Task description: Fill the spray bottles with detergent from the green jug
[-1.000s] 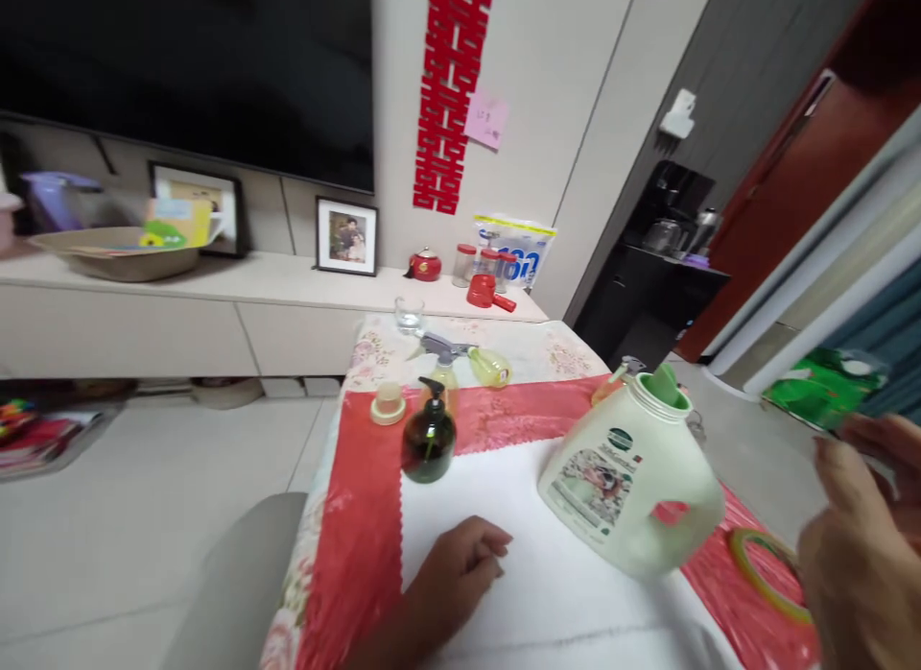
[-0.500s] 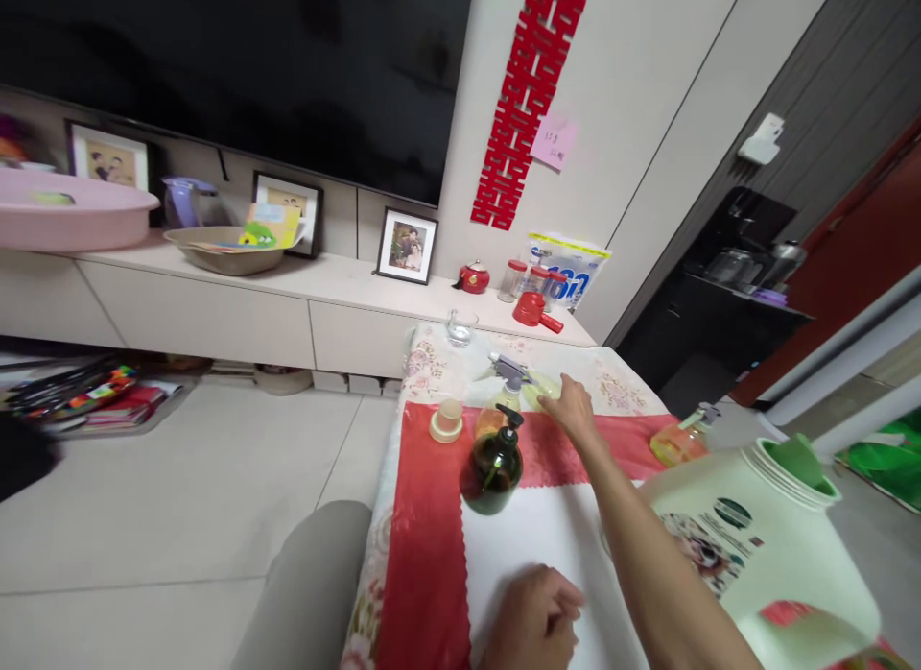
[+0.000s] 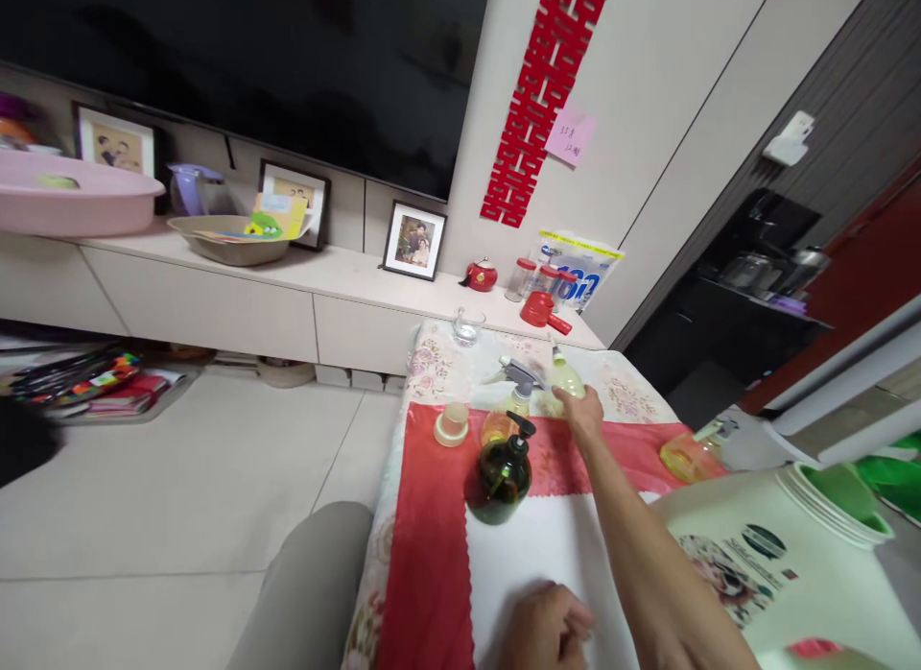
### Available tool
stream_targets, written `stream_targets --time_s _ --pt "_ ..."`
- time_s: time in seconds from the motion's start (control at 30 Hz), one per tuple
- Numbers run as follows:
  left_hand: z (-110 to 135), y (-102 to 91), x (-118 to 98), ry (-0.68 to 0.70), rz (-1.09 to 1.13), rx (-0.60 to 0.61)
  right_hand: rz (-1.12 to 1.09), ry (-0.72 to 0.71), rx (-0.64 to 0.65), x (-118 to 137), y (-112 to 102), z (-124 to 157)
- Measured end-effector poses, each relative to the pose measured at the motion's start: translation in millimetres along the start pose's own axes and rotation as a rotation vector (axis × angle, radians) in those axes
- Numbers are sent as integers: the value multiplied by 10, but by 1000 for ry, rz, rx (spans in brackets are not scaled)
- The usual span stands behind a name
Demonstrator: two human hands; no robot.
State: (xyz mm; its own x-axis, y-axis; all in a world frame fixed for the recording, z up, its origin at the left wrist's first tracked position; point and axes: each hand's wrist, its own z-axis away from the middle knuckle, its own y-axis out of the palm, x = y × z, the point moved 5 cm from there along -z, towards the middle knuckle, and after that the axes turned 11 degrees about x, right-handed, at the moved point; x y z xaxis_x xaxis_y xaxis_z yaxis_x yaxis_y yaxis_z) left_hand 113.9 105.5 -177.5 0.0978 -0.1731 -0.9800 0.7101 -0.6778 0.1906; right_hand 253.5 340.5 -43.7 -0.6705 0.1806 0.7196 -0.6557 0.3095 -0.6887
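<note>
My right hand (image 3: 582,411) reaches across the table with its fingers closed round a pale yellow-green bottle (image 3: 567,374) with a narrow top. In front of my body my left hand (image 3: 548,628) rests curled over the white cloth, with nothing visible in it. Between the hands stand a dark green pump bottle (image 3: 502,480) and, partly behind it, a spray bottle (image 3: 523,392) with a grey trigger head and orange liquid. A cream cap (image 3: 452,425) sits to their left. On the right, a big pale green jug (image 3: 773,545) stands uncapped beside my right forearm.
Another bottle with orange-yellow liquid (image 3: 687,454) stands behind the jug. A clear glass cup (image 3: 467,326) is at the table's far edge. Beyond it, a low cabinet (image 3: 237,305) carries a red dipper (image 3: 541,311), jars, framed photos and a pink basin (image 3: 72,200).
The pale yellow-green bottle has come up from lying low to a more upright position in my right hand. My left hand stays curled in nearly the same place. The view has shifted slightly.
</note>
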Motion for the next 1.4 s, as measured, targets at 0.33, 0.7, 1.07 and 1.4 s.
stream_targets --time_s 0.33,0.7,1.07,1.4 --pt "129 -89 -404 10 154 -219 -843 -205 164 283 -559 1645" --pt "379 63 -978 414 417 214 -922 -99 195 -432 -360 3133" --pt "400 93 -930 280 549 184 -751 -118 105 -612 -631 3050" --pt "403 184 -859 192 333 350 -823 -115 20 -290 -695 2667"
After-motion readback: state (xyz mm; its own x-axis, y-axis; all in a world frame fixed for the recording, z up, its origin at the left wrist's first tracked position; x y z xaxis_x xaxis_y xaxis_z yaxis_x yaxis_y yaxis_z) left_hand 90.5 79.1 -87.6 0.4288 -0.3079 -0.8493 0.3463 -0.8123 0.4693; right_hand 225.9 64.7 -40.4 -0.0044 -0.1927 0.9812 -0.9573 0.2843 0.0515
